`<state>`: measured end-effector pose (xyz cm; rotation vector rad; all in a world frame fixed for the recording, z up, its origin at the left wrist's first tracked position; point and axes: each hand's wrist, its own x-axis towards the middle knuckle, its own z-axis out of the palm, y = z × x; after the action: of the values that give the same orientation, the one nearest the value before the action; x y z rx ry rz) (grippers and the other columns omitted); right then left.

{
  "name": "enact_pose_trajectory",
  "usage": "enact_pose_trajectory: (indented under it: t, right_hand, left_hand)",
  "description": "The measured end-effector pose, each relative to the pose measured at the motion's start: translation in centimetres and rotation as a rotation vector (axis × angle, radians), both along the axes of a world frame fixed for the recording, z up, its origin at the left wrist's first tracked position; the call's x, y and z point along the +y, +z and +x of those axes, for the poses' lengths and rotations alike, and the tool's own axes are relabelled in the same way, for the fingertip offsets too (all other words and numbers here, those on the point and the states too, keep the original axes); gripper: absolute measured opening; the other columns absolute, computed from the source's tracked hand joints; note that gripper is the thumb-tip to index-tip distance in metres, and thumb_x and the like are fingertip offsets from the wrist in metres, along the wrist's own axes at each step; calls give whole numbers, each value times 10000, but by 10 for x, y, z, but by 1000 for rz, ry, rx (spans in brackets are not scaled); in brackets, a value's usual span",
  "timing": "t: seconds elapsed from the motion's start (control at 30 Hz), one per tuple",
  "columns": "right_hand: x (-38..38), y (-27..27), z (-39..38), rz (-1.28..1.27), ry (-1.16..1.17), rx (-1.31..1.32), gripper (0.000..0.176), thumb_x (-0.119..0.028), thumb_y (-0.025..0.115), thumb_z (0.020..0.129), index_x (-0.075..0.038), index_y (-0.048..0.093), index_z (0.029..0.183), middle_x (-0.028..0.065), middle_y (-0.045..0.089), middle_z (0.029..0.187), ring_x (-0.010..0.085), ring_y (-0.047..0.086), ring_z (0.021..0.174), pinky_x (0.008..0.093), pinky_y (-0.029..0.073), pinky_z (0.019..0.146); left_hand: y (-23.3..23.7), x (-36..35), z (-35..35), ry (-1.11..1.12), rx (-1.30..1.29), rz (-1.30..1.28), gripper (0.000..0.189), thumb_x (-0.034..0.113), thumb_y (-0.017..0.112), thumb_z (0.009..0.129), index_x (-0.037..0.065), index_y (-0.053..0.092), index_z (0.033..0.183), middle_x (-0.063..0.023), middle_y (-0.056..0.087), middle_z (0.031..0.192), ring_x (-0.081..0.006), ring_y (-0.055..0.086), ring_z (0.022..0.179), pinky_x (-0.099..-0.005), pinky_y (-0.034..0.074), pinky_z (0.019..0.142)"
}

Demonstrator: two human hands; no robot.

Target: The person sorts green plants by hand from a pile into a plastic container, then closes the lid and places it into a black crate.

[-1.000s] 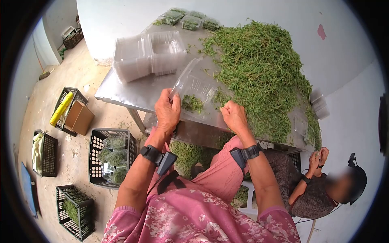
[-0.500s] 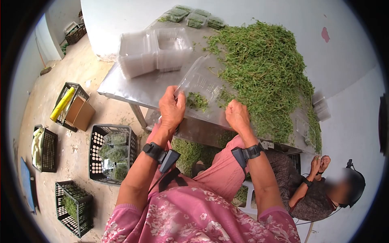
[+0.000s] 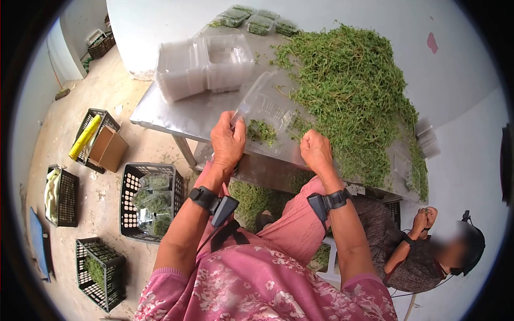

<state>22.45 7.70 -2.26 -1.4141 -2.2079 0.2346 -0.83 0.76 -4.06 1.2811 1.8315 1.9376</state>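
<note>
A clear plastic clamshell box [image 3: 272, 111] lies open on the metal table, with a small bunch of green sprigs [image 3: 261, 132] in its near part. My left hand [image 3: 228, 138] pinches the box at its left side, by the raised lid. Just right of the box, my right hand [image 3: 316, 151] is closed with its fingers curled in; what they hold, if anything, is hidden. Beyond that hand spreads a large heap of green sprigs [image 3: 348, 85]. Nested empty clamshells [image 3: 184, 69] stand in a stack on the table's left.
Filled boxes [image 3: 261, 24] sit at the table's [image 3: 160, 115] far end. On the floor at left are black crates, one with packed boxes [image 3: 124, 200], another with greens [image 3: 99, 273]. A co-worker [image 3: 412, 246] sits at lower right, hands raised together.
The view has tilted slightly. Both my hands keep nearly the same places beside the box, and its contents look unchanged.
</note>
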Motion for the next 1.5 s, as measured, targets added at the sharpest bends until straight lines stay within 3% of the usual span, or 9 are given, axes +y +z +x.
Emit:
enact_pose_trajectory:
  t: [0.5, 0.6, 1.33, 1.5]
  right_hand:
    - [-1, -2, 2, -32, 13, 50, 60, -97, 584, 842, -41, 566, 828, 197, 642, 828, 428, 612, 789, 497, 489, 674]
    - [-1, -1, 2, -30, 16, 46, 56, -98, 584, 843, -45, 570, 833, 193, 644, 840, 426, 613, 796, 495, 490, 680]
    - [-3, 3, 4, -74, 16, 115, 97, -121, 623, 842, -32, 595, 816, 182, 650, 773, 410, 630, 758, 463, 503, 679]
    - [-4, 0, 5, -62, 41, 199, 71, -88, 632, 841, -32, 593, 823, 160, 640, 732, 347, 635, 669, 415, 504, 628]
  left_hand:
    - [2, -1, 0, 14, 32, -11, 192, 191, 629, 910, 10, 566, 912, -163, 591, 679, -271, 565, 584, -374, 466, 578]
    - [6, -4, -1, 0, 20, -76, 167, 169, 612, 894, 11, 595, 945, -175, 635, 709, -296, 637, 631, -376, 501, 617]
    - [4, -2, -1, 5, 35, -58, 158, 162, 611, 895, 13, 591, 944, -177, 630, 700, -308, 633, 621, -386, 497, 606]
    - [3, -2, -2, 14, 64, -71, 164, 171, 615, 895, 16, 587, 941, -183, 628, 701, -326, 635, 627, -392, 496, 605]
